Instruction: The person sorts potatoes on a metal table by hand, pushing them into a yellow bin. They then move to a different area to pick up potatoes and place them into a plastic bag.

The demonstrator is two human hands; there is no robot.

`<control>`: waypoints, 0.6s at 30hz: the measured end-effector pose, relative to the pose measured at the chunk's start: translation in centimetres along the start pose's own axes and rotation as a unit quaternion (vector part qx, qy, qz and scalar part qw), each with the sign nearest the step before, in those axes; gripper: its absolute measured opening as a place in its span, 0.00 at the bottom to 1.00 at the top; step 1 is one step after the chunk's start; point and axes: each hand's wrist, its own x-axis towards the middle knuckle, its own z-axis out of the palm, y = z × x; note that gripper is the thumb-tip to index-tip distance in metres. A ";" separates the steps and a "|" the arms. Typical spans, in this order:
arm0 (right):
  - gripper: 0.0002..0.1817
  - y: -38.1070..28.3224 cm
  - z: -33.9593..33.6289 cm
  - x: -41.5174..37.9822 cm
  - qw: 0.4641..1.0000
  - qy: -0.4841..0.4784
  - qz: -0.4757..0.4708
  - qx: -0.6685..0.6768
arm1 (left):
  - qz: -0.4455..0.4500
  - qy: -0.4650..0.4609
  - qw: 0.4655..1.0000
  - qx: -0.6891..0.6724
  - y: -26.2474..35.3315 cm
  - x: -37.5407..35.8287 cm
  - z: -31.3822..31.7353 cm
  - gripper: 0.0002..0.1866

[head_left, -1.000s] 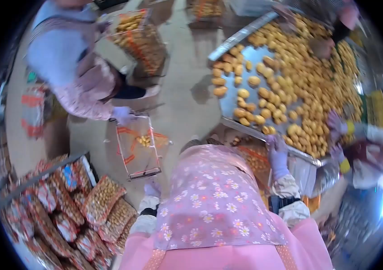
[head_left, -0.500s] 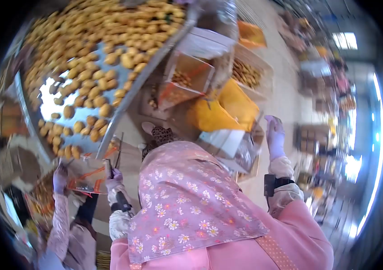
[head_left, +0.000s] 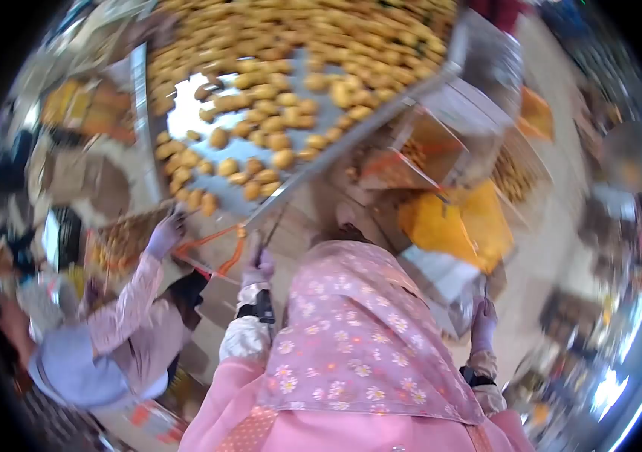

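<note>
- The left hand [head_left: 259,265], in a pale purple glove, is closed around the near edge of a clear bag with orange print [head_left: 212,252]; the fingers wrap the rim of the bag just below the corner of the table [head_left: 351,139].
- The bag is stretched between 2 people: a co-worker's gloved hand [head_left: 164,235] grips its far edge, so the bag hangs open just beside the table's metal lip.
- The right hand [head_left: 483,322], also gloved, is low on the right, near a clear plastic sheet [head_left: 441,279]; whether it grips anything cannot be told, as that part of the view is blurred.
- The table is a shiny metal surface with a raised rim, covered with many small golden-brown round pieces [head_left: 276,120], thick at the far side and sparse near the corner.
- The co-worker, in a light blue top with a pink patterned sleeve [head_left: 121,313], stands at the lower left.
- A yellow bag [head_left: 460,226] lies right of centre, below the table's edge, with a clear box with orange markings [head_left: 419,154] just above it.
- A pink floral headscarf [head_left: 351,331] fills the lower centre of the view.
</note>
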 end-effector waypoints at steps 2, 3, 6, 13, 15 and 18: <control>0.17 -5.5 0.7 4.7 0.991 -0.055 -0.120 -0.019 | -0.029 0.107 0.971 -0.214 -2.1 3.1 -2.7 0.12; 0.16 -8.3 0.1 6.3 0.975 -0.089 -0.200 -0.045 | -0.044 0.194 0.885 -0.422 -3.7 4.3 -2.6 0.22; 0.15 -16.1 1.0 10.3 0.965 -0.089 -0.245 -0.035 | 0.184 0.100 0.976 0.064 -7.3 4.1 -2.4 0.21; 0.14 -30.1 2.2 11.5 0.892 -0.149 -0.422 -0.060 | 0.235 0.153 0.955 0.102 -9.6 5.9 -1.0 0.16; 0.14 -33.3 2.9 9.9 0.870 -0.180 -0.454 -0.072 | 0.242 0.171 0.939 0.175 -9.3 5.1 -0.3 0.18; 0.13 -38.1 4.0 9.7 0.863 -0.235 -0.444 -0.048 | 0.197 0.172 0.929 0.263 -6.3 2.9 1.4 0.25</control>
